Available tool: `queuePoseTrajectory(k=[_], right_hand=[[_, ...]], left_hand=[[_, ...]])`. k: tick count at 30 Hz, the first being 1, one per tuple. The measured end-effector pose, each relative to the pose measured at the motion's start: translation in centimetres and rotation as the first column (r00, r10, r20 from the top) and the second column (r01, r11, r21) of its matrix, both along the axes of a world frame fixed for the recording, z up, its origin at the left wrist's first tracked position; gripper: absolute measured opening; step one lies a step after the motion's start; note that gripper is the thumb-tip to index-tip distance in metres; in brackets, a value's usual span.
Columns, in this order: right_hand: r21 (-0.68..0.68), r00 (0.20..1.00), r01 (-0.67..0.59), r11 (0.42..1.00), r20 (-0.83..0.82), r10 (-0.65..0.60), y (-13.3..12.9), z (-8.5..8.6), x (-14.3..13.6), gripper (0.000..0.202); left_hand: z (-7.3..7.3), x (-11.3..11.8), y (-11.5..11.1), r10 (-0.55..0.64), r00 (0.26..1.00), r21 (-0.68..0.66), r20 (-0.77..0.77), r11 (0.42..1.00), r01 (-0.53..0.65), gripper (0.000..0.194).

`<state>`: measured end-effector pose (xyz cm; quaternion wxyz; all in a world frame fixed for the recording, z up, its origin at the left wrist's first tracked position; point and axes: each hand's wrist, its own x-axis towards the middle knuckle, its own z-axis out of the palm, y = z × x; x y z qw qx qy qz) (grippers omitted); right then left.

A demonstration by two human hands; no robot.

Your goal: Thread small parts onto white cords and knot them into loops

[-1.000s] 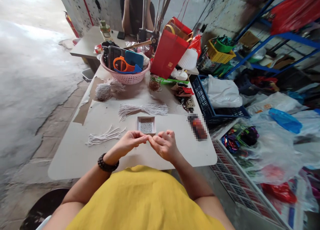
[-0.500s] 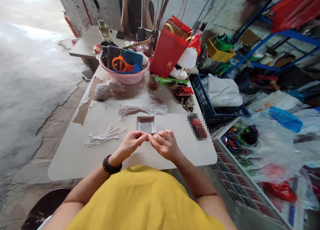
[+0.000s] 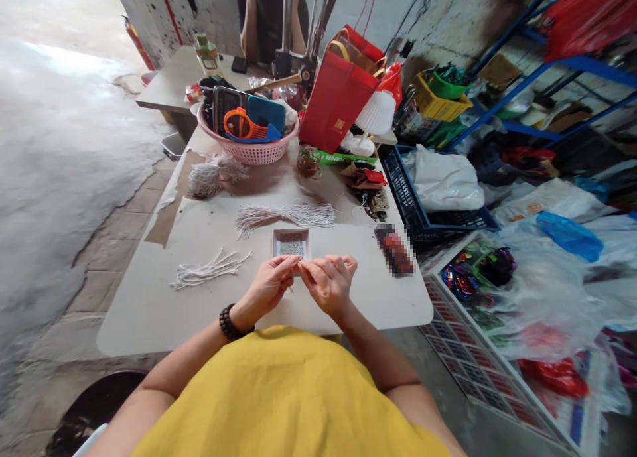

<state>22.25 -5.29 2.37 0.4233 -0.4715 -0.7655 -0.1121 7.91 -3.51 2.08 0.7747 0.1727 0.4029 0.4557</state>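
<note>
As fingers [image 3: 285, 264] pinch, grn label [image 3: 343, 158] reads "PURPOSE".

Well beyond the fingers [image 3: 284, 264] sat a round pink plastic basket [image 3: 259, 153]; beyond and right of them, a tall red bag [image 3: 331, 92] with yellow handles stood beside a white pleated-shade lamp [image 3: 377, 112]. Farther to their right I saw a dark-blue plastic crate [image 3: 402, 188].
</note>
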Motion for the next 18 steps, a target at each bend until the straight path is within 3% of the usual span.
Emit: queuePoseTrajectory(k=[3, 7, 11, 14, 18], right_hand=[[-0.178, 0.982, 0.011, 0.984, -0.183, -0.044, 0.1, 0.9, -0.6, 0.008], [-0.445, 0.900, -0.140, 0.884, -0.430, -0.074, 0.2, 1.3, -0.6, 0.009], [-0.548, 0.845, -0.215, 0.809, -0.519, -0.127, 0.4, 1.5, -0.2, 0.009], [-0.567, 0.882, -0.185, 0.802, -0.456, -0.119, 0.5, 1.5, 0.1, 0.010], [-0.476, 0.974, -0.072, 0.876, -0.224, -0.042, 0.5, 1.5, 0.3, 0.010]], left_hand=[[0.1, 0.2, 0.0, 0.017, 1.000, 0.002, 0.025, 1.000, -0.017, 0.038], [-0.2, 0.2, -0.1, 0.027, 0.999, 0.053, -0.042, 0.998, -0.025, 0.041], [-1.0, 0.2, -0.2, 0.069, 0.975, 0.244, -0.213, 0.970, -0.015, 0.043], [-1.4, 0.0, -0.3, 0.200, 0.883, 0.492, -0.424, 0.870, 0.039, 0.034], [-1.5, -0.4, -0.3, 0.449, 0.666, 0.720, -0.595, 0.666, 0.195, 0.017]])
